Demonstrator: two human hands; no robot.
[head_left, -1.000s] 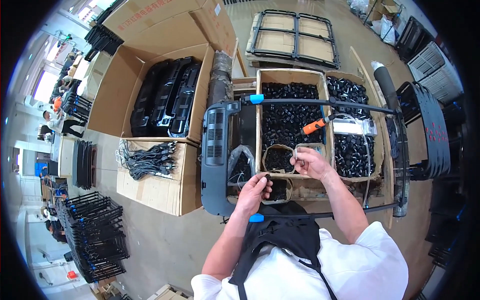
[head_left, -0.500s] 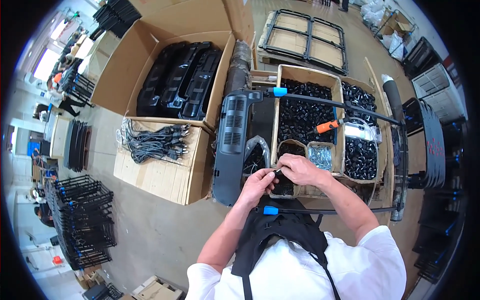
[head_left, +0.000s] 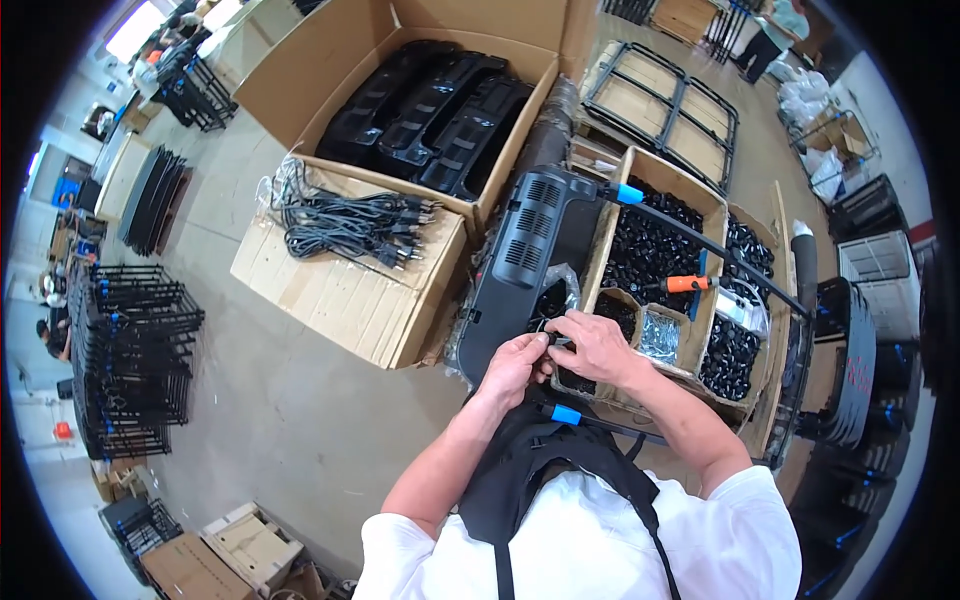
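Observation:
My left hand (head_left: pixel 513 370) and my right hand (head_left: pixel 597 348) meet fingertip to fingertip, both closed in a pinch. Between them is a small piece, mostly hidden by the fingers and too small to name. Just left of them lies a long black plastic housing (head_left: pixel 522 262) with vent slots, joined to a black tube frame (head_left: pixel 720 254). Blue tape (head_left: pixel 628 194) wraps the frame near the housing's far end; another blue wrap (head_left: pixel 566 414) is by my waist. Beyond my right hand are a small box of silver screws (head_left: pixel 660 336) and one of small dark parts (head_left: pixel 614 313).
An orange power screwdriver (head_left: pixel 686 284) rests over bins of black knob-like parts (head_left: pixel 650 232). Bundled black power cords (head_left: pixel 350 220) lie on a cardboard box (head_left: pixel 320 290). Behind, an open carton (head_left: pixel 480 205) holds black housings. Stacked black frames (head_left: pixel 135 360) stand at left.
The view has swung, so the bench and cartons sit farther right and tilted. My hands stay pinched together, a little nearer the housing in the picture.

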